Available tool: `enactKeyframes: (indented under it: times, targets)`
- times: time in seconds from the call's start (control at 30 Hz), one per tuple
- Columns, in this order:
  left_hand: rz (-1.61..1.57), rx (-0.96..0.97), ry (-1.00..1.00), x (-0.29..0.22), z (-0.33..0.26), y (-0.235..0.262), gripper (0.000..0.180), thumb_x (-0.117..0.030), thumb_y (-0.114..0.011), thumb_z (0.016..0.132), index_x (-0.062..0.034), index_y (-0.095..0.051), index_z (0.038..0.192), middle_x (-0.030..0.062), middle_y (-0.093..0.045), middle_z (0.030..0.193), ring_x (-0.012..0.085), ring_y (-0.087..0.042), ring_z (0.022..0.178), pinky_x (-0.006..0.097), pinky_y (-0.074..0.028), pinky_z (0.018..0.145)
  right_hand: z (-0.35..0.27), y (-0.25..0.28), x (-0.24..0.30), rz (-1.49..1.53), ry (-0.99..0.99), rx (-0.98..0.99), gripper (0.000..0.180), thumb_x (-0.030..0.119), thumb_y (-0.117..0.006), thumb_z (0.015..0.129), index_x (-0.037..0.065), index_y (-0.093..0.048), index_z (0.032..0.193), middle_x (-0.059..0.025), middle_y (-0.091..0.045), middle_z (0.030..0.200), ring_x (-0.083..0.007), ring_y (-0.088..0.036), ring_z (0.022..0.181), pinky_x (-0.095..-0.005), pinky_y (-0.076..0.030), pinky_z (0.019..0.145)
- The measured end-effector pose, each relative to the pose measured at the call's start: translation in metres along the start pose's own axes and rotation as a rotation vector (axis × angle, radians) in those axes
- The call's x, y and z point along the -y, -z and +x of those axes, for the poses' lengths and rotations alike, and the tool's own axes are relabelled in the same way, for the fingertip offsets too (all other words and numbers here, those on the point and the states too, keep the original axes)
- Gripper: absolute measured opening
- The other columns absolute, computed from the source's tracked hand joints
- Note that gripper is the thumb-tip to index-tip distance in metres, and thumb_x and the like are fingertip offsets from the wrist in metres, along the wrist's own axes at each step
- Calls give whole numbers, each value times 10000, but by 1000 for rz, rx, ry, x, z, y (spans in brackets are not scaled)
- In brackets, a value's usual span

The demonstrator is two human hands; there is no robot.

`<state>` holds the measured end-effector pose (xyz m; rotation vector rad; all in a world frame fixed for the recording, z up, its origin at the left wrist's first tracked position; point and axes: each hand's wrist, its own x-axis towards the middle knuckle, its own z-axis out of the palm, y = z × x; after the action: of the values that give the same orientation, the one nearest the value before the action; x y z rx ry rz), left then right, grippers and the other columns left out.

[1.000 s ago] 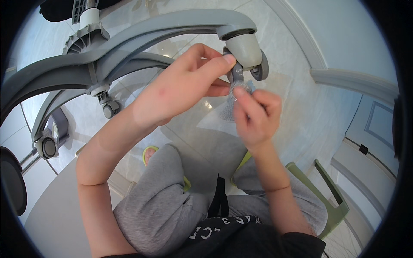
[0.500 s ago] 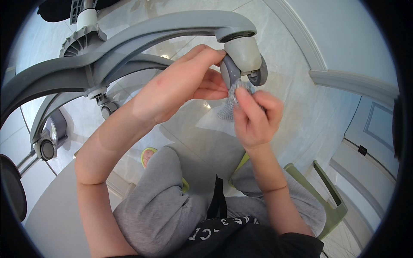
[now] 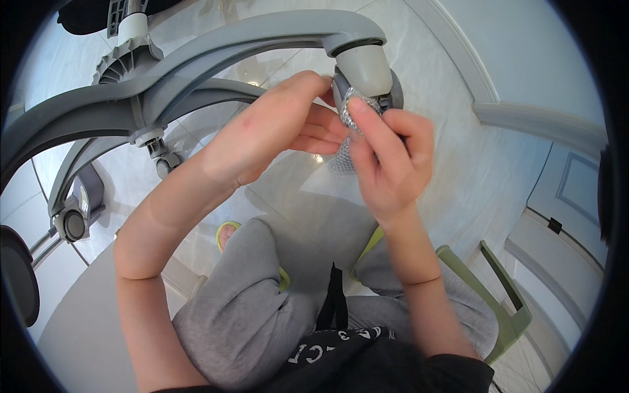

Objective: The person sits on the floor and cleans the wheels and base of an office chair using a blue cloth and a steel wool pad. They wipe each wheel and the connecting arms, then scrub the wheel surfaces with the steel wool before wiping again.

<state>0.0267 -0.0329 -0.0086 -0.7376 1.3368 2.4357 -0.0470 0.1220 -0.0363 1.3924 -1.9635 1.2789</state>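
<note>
A grey swivel-chair base (image 3: 255, 36) stretches across the top of the view, tipped so that one leg ends in front of me. On that leg sits a caster (image 3: 365, 71) with a pale housing and darker wheels. My left hand (image 3: 298, 108) grips the caster's left wheel from the side, thumb on top and the other fingers underneath. Pinched in my right hand (image 3: 396, 157) is a grey knitted cloth (image 3: 343, 162), pressed against the wheel's near side. Part of the cloth hangs below between my hands. My right fingers hide part of the wheel.
Other casters (image 3: 71, 224) hang from the base's legs at left. A green stool (image 3: 508, 321) stands at my right, near a pale cabinet door (image 3: 576, 187). A white skirting board (image 3: 458, 52) runs along the wall. My legs are below, in grey trousers.
My right hand has moved up with the cloth, from below the wheel onto its near side. The caster has shifted slightly left and up. My left hand stays on the wheel.
</note>
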Motion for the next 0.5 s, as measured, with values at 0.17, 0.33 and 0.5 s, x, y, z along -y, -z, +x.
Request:
enactKeyframes:
  times: [0.17, 0.33, 0.5]
  targets:
    - [-5, 33, -30, 2, 5, -2, 403, -336, -354, 984, -28, -490, 1205, 113, -628, 1035, 202, -609, 1002, 331, -481, 914, -35, 4, -13, -65, 27, -1, 375, -76, -707, 674, 72, -702, 1019, -67, -499, 894, -161, -500, 707, -247, -409, 571]
    - [-10, 60, -97, 2, 1, -2, 379, -294, -422, 969, -47, -413, 1256, 107, -578, 1114, 201, -579, 1060, 351, -449, 950, -38, 19, -15, 40, 20, -8, 250, 40, -695, 762, 48, -669, 1010, -77, -509, 879, -174, -502, 719, -256, -410, 584]
    - [73, -62, -315, 6, -4, -13, 478, -237, -526, 944, -54, -300, 1323, 123, -495, 1233, 214, -551, 1106, 382, -429, 974, -40, 24, -15, 69, -49, -63, 358, 2, -743, 676, 85, -690, 1021, -50, -495, 874, -154, -489, 689, -244, -385, 549]
